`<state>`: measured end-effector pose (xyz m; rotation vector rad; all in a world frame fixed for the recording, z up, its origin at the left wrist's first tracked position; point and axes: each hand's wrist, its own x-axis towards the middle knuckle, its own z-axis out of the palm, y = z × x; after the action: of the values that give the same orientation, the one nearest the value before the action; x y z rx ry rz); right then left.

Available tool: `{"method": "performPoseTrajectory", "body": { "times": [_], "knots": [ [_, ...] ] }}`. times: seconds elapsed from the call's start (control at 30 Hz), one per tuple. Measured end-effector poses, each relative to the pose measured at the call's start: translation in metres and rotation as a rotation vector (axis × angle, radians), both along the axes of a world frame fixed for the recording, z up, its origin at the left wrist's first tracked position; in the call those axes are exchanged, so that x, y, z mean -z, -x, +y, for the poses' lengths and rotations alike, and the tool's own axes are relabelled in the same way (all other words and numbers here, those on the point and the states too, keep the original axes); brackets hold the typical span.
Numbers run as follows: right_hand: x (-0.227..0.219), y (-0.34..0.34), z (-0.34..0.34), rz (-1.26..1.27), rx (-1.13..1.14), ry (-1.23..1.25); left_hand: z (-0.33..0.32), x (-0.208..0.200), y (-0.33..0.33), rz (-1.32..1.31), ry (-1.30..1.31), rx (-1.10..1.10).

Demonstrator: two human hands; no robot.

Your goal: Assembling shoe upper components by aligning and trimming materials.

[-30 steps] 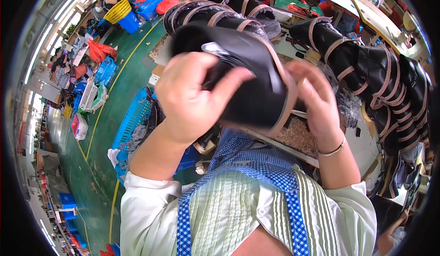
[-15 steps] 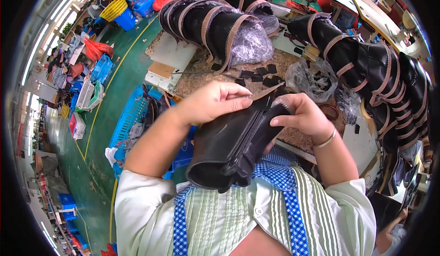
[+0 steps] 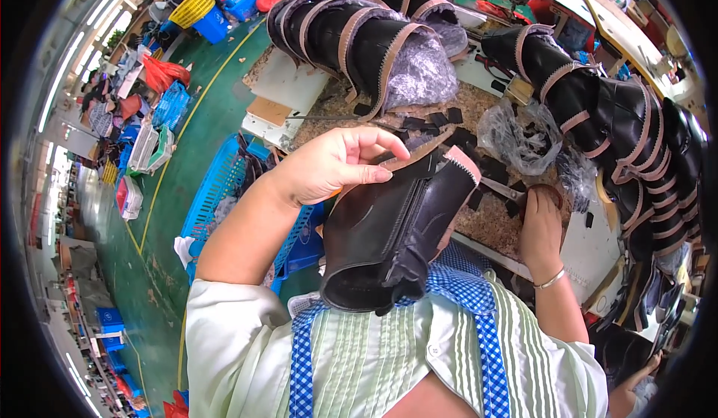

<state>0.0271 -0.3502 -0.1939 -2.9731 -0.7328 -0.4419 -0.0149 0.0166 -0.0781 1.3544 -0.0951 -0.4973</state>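
— Hands first: what is each one doing?

— Left hand [image 3: 329, 167], centre frame, pinches the tan-edged top rim of a black leather boot upper [image 3: 389, 231], which rests against the person's chest. Right hand [image 3: 540, 223] reaches to the speckled desk [image 3: 493, 227] at right, fingers curled down among small black leather scraps [image 3: 490, 169]; whether it grips one I cannot tell.

— How far along?

— Looks mid-way, I'd judge: rows of black boot uppers with tan trim [image 3: 359, 29] lie stacked along the upper frame, while this one is in work.
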Motion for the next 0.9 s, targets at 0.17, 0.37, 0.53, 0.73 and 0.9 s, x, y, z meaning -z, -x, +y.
{"method": "performPoseTrajectory", "body": {
  "times": [0.17, 0.37, 0.53, 0.73, 0.9],
  "knots": [
    [-0.023, -0.006, -0.011, 0.220, 0.051, -0.304, -0.004, -0.007, -0.002, 0.035, 0.029, -0.001],
    [-0.051, -0.004, -0.013, 0.163, -0.191, -0.940, -0.005, -0.022, 0.001, 0.085, -0.022, 0.074],
    [-0.097, 0.005, 0.007, 0.100, -0.438, -0.757, -0.001, -0.022, -0.002, 0.121, -0.075, 0.113],
    [-0.111, 0.008, 0.020, 0.046, -0.501, -0.574, 0.000, -0.024, 0.002, -0.041, 0.010, 0.144],
    [-0.122, 0.013, 0.029, 0.048, -0.542, -0.479, -0.007, -0.035, 0.006, -0.007, 0.053, 0.044]
  ]
}}
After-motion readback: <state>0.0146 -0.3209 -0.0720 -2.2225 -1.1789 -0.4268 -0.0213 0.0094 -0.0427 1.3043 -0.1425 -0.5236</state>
